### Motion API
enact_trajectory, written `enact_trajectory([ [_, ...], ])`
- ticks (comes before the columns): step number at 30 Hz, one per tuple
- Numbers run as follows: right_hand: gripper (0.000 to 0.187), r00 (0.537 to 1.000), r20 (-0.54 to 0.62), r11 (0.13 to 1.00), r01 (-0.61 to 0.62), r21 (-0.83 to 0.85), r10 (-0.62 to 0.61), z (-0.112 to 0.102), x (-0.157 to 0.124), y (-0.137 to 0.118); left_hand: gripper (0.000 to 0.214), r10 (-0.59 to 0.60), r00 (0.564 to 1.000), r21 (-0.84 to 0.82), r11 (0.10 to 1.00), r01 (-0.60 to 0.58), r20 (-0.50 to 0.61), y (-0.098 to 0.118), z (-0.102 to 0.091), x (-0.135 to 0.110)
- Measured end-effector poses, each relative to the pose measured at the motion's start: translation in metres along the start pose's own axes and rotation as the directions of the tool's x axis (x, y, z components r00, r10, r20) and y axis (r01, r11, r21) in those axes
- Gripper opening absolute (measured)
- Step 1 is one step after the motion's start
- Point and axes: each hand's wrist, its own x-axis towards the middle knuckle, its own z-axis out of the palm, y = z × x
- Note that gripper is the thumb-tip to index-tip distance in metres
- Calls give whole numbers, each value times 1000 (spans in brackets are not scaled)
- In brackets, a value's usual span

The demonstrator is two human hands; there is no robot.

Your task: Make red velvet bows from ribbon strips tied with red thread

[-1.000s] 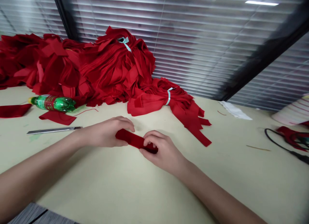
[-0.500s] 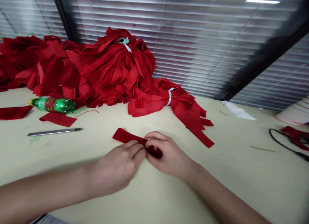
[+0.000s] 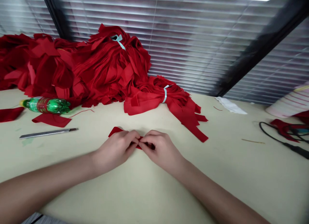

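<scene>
Left hand [image 3: 113, 151] and right hand [image 3: 161, 151] close together, both clamped on a folded red felt strip [image 3: 115, 131] just above the bench [image 3: 217, 172]; less of the strip in view than a moment before, only a corner showing past the fingers. Farther out, a utility knife [image 3: 48, 133] on the left, and behind, a tied pile of red felt [image 3: 106, 69].

"Where's the camera looking from?"

"It's riding on the person's head, pointing forward and down."

"How near is it?"

"It's looking closely at the left hand [image 3: 113, 151] and right hand [image 3: 161, 151], and facing across the table [image 3: 217, 175] toward the window blinds [image 3: 193, 56]."
</scene>
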Motion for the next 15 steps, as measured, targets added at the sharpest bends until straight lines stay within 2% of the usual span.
enact_trajectory([
  [8, 13, 997, 18, 995, -70, 71, 69, -2, 1, 2, 12, -27, 998, -86, 996, 22, -57, -1, 1, 3],
  [15, 10, 996, 4, 995, -92, 45, 91, -1, 1, 2, 12, 36, 995, -32, 999, -33, 94, -3, -7, 6],
])
